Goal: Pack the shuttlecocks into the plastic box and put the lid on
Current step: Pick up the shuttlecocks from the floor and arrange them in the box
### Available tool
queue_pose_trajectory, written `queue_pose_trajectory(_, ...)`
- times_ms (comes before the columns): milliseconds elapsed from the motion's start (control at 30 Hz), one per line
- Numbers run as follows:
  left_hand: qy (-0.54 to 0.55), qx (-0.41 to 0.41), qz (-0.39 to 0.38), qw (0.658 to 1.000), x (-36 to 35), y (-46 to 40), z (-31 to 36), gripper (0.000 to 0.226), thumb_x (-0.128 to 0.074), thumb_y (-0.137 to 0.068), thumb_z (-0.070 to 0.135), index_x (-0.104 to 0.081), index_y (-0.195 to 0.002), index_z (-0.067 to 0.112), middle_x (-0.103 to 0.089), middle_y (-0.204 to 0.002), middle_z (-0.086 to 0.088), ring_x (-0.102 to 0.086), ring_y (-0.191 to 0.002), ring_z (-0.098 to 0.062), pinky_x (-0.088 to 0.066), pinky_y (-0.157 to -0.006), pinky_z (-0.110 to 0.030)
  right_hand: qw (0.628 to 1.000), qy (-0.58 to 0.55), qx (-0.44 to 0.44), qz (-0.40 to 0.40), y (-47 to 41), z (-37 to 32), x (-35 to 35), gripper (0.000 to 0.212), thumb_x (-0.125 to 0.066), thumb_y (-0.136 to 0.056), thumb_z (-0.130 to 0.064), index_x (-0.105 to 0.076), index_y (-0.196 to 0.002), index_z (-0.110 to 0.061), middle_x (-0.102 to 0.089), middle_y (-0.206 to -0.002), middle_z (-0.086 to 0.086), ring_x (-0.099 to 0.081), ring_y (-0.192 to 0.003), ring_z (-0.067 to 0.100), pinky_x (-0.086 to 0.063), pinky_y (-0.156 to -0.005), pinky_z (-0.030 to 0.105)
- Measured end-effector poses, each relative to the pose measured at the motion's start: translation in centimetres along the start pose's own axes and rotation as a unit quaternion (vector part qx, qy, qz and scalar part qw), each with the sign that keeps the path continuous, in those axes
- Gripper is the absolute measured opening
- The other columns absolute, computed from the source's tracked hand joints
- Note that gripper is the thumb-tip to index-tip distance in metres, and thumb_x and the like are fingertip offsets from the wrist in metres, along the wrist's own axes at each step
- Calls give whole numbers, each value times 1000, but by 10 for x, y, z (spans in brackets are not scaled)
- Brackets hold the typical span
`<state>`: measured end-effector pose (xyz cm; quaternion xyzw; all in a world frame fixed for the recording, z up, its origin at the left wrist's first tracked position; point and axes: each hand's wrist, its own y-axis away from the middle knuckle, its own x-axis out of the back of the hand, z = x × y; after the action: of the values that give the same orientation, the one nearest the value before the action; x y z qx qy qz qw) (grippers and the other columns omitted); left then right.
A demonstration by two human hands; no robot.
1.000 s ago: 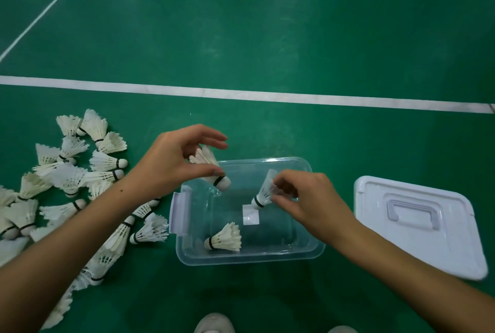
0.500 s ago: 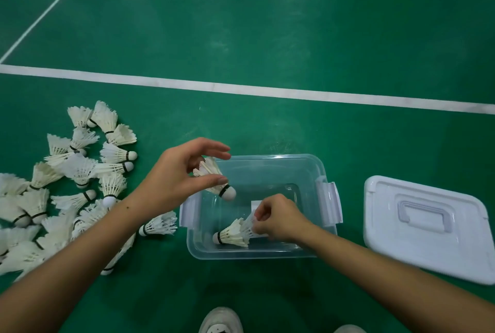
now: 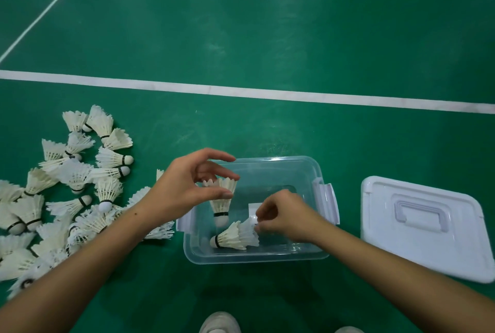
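Shuttlecocks (image 3: pixel 75 188): most lie in a loose heap on the green court floor to the left of the clear plastic box (image 3: pixel 316 172), well apart from the white lid (image 3: pixel 428 228) lying flat on the floor to the box's right.

Your left hand (image 3: pixel 184 190) hangs over the box's left end, thumb and fingers curled around the feather skirt of one shuttlecock (image 3: pixel 221 200), cork pointing down. Grip looks like a light pinch on the skirt rim, fingers otherwise spread.

Your right hand (image 3: pixel 284 216) is down inside the box, fingertips pressed together at the feather end of what looks like two shuttlecocks nested one in the other (image 3: pixel 235 236), lying on their side on the box floor, cork toward the left wall. Whether you are pinching them or only touching them, I cannot tell.

Handling notes, as judgement:
- Very light; each one weighs next to nothing, so no real force is needed.
- Feathers look thin and brittle. Squeezing the skirt may crease or snap them.
- Cork end is the firm, rounded part; take hold there or at the dark band just above it.
- Nesting cork into skirt should save room, but push gently and straight.
- Box is thin, clear, likely slides on the smooth floor; steady it if it shifts.
- Packing is barely begun; the lid waits.
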<state>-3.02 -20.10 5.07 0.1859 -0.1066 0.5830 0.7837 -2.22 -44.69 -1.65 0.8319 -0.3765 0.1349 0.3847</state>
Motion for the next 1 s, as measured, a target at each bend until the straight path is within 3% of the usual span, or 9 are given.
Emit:
queue_pose_trajectory(100, -12, -5, -41, 999, -11, -9, 6, 65, -91, -76, 15, -60, -132, 27, -80, -107, 9, -75, -103, -18, -55, -98, -45, 987, -27, 121, 103, 22, -7, 27, 38, -87, -85, -27, -72, -119, -18, -75, -111, -8, -71, -96, 3, -58, -87, 22)
queue_pose_trajectory(200, -1, -36, -50, 998, -24, -17, 11, 79, -94, -74, 16, -54, -140, 35, -74, -113, 6, -69, -86, -26, -57, -95, -45, 958, 45, 234, 161, 31, -12, 41, 52, -83, -89, -30, -62, -136, -23, -66, -126, -12, -64, -109, 3, -52, -94, 17)
queue_pose_trajectory(267, 10, -47, -52, 997, -30, -22, 13, 90, -95, -72, 15, -48, -146, 38, -64, -116, 5, -65, -78, -30, -59, -95, -45, 950, 47, 259, 170, 29, -13, 44, 56, -83, -89, -28, -59, -139, -22, -68, -124, -11, -64, -112, 3, -52, -98, 22)
queue_pose_trajectory(367, 15, -47, -50, 998, -35, -24, 11, 98, -96, -71, 14, -42, -149, 41, -56, -119, 1, -64, -74, -30, -56, -103, -42, 952, 22, 260, 160, 25, -14, 48, 56, -82, -90, -26, -57, -140, -23, -72, -109, -15, -66, -106, 6, -55, -96, 33)
queue_pose_trajectory(533, 30, -49, -33, 998, -46, -19, 2, 99, -96, -70, 13, -43, -150, 37, -54, -118, 2, -70, -76, -29, -53, -108, -42, 956, 13, 264, 127, 25, -8, 51, 41, -81, -91, -26, -63, -127, -20, -71, -99, -13, -66, -98, 6, -55, -93, 34)
queue_pose_trajectory(700, -2, -81, -21, 996, -58, -13, -9, 86, -97, -70, 21, -53, -143, 30, -59, -125, 0, -70, -107, -25, -54, -107, -43, 958, 73, 261, 97, 28, 1, 44, 13, -76, -95, -25, -77, -106, -19, -68, -97, -6, -61, -91, 7, -51, -86, 28)
queue_pose_trajectory(833, 41, 14, -56, 997, -60, -6, -25, 97, -98, -68, 23, -46, -147, 42, -55, -142, 10, -63, -126, -14, -51, -110, -36, 969, 117, 189, 110, 34, 6, 39, 7, -73, -93, -23, -75, -98, -18, -69, -90, -4, -63, -81, 10, -52, -76, 27)
queue_pose_trajectory(933, 0, 77, -110, 991, -63, -4, -41, 99, -97, -71, 23, -41, -147, 53, -53, -143, 14, -60, -126, -5, -52, -109, -35, 974, 146, 136, 106, 34, 9, 33, 3, -70, -91, -23, -69, -91, -20, -63, -82, -7, -57, -75, 11, -46, -69, 27)
queue_pose_trajectory(1000, -52, 109, -132, 984, -69, -6, -48, 100, -96, -72, 22, -38, -149, 50, -54, -141, 11, -59, -123, -6, -52, -106, -33, 974, 164, 112, 108, 32, 9, 29, 3, -68, -90, -22, -67, -88, -20, -64, -81, -6, -58, -76, 14, -50, -71, 33)
